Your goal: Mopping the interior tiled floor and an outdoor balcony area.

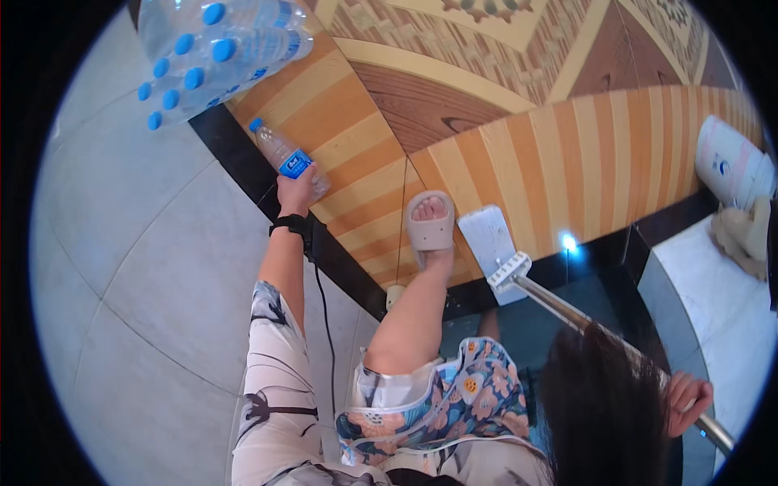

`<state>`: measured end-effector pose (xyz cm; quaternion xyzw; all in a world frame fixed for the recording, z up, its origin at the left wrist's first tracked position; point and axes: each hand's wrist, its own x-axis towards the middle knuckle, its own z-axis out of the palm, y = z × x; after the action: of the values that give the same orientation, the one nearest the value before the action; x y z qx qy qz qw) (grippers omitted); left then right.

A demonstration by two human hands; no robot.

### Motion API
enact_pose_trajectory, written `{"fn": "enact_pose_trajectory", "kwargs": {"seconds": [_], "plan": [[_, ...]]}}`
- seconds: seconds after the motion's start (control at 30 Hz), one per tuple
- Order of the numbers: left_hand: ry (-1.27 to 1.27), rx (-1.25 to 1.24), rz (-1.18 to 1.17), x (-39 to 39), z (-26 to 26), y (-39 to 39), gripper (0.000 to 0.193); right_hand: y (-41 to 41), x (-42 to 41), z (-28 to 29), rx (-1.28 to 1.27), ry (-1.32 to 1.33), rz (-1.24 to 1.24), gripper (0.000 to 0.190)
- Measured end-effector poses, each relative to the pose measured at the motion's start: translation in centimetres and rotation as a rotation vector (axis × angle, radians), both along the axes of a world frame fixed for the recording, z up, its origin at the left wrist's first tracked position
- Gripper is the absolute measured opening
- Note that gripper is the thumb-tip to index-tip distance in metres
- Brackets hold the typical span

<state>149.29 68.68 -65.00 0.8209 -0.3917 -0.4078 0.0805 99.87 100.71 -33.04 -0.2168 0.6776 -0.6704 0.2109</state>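
My left hand (298,189) grips the lower part of a clear plastic water bottle (267,141) with a blue cap and blue label. The bottle is tilted over the striped wood-look floor tiles; whether it touches them I cannot tell. My right hand (688,402) is curled around the metal pole (556,307) of a flat mop. Dark hair hides part of that pole. At its far end, a white bracket (509,272) joins the white, stained mop head (486,228), which lies beside my slippered foot (430,222).
Several bottles in a plastic-wrapped pack (225,51) stand at the upper left. A white cylindrical container (729,158) and a beige bundle (738,234) are at the right. Black edging (243,158) borders the striped tiles. A black cable (325,328) hangs from my left wrist.
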Motion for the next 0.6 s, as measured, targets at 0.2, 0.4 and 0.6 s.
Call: {"fn": "enact_pose_trajectory", "kwargs": {"seconds": [0.2, 0.4, 0.6], "plan": [[0.314, 0.016, 0.076, -3.9, 5.1, 8.3, 0.016, 3.4, 2.2, 0.3, 0.001, -0.105, 0.039, 0.032], [0.457, 0.063, 0.012, -7.7, 11.1, 14.9, 0.031, 7.0, 7.0, 3.1, -0.149, -0.049, 0.081, 0.032], [0.447, 0.054, -0.02, -7.9, 19.7, 12.7, 0.029, 11.9, 10.4, 9.2, -0.139, 0.015, -0.044, 0.028]]}}
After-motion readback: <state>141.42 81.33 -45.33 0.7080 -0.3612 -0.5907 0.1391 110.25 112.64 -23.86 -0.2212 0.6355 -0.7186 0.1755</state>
